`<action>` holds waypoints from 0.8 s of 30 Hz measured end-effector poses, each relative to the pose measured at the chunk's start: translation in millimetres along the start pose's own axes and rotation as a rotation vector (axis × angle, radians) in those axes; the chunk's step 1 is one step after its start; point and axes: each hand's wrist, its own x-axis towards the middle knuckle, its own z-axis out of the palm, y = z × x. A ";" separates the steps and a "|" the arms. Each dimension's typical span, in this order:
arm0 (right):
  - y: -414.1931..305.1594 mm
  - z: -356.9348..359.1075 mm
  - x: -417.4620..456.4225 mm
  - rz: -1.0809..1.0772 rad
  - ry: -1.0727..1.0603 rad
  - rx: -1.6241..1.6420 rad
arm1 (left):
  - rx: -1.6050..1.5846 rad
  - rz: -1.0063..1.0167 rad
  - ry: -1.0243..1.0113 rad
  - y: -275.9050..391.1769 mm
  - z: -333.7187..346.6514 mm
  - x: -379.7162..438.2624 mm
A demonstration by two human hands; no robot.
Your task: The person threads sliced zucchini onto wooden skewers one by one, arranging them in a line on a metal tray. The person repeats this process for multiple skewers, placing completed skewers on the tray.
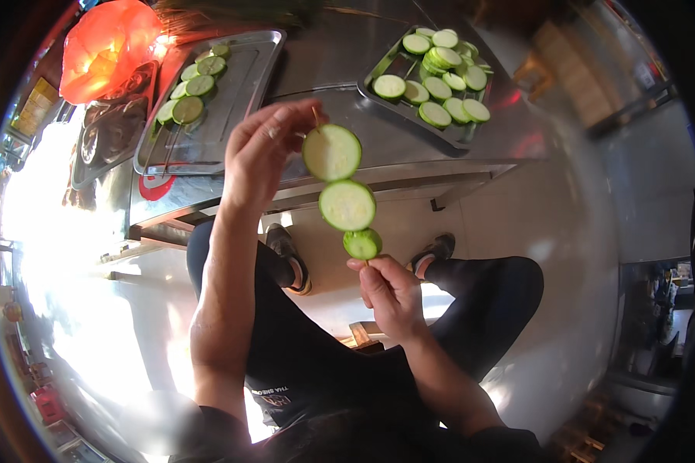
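Three round green-skinned slices, apparently zucchini, are threaded on a thin wooden skewer (317, 118) held above my lap. The upper slice (332, 153) and middle slice (347, 205) are wide and pale; the lower slice (362, 244) is smaller and greener. My right hand (392, 294) pinches the skewer's lower end between thumb and fingers, just below the smallest slice. At the upper end is my left hand (260, 147), its fingertips by the skewer's tip and the edge of the top slice. Some of its fingers are hidden, so its grip is unclear.
A metal tray (376, 95) of loose slices stands on the steel table (318, 107) at right. Skewered slices (199, 85) lie in a larger tray (240, 75) at left. Beyond it are a red plastic bag (107, 49) and another tray (107, 142), its contents unclear.
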 end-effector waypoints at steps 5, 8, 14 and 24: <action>-6.4 -3.4 -4.5 -0.174 0.038 -0.221 | -0.230 0.041 -0.173 6.5 11.1 -13.8; -1.2 -3.2 -3.7 -0.332 0.099 -0.309 | -0.146 0.118 -0.307 15.6 14.8 -17.5; -1.3 -1.6 -0.3 -0.379 0.108 -0.361 | -0.157 0.168 -0.405 26.8 13.9 -23.7; -4.4 -1.0 -9.1 0.090 -0.117 0.108 | 0.146 0.140 -0.104 29.2 12.4 -24.1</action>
